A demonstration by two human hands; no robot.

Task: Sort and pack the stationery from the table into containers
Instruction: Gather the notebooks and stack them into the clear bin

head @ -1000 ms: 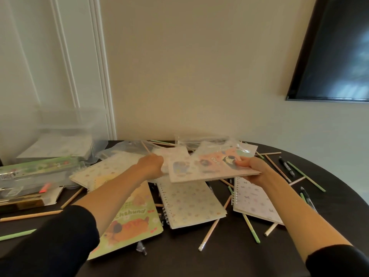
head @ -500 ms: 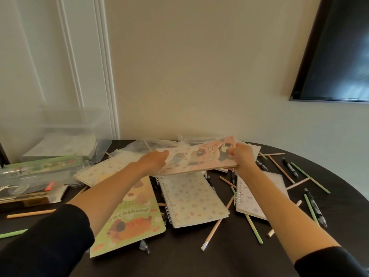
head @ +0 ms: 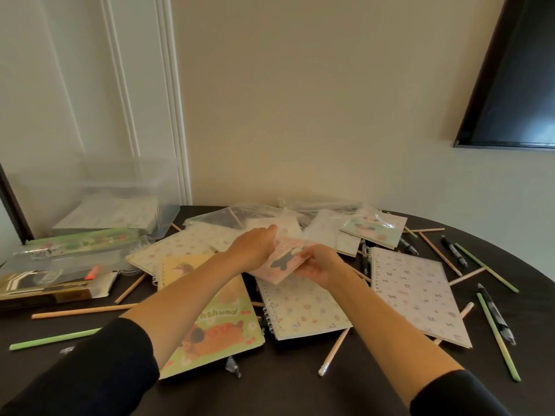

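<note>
A dark screen [head: 516, 85] hangs on the cream wall [head: 300, 100] at right; white door trim [head: 171, 115] stands left.

Small pink cartoon notebook [head: 280, 265], tilted, aloft, over a dotted spiral notebook [head: 303, 310], pencils [head: 335, 351] scattered around

A single view: a wide-angle camera on the person's head, facing forward and tilted down over the dark table [head: 300, 391] toward the cream wall [head: 300, 100]. It sits close — both forearms enter from the bottom edge, and the left hand [head: 255, 249] and right hand [head: 319, 265] meet mid-frame. The wall fills the upper half, and a black screen [head: 516, 85] clips the top right corner.
</note>
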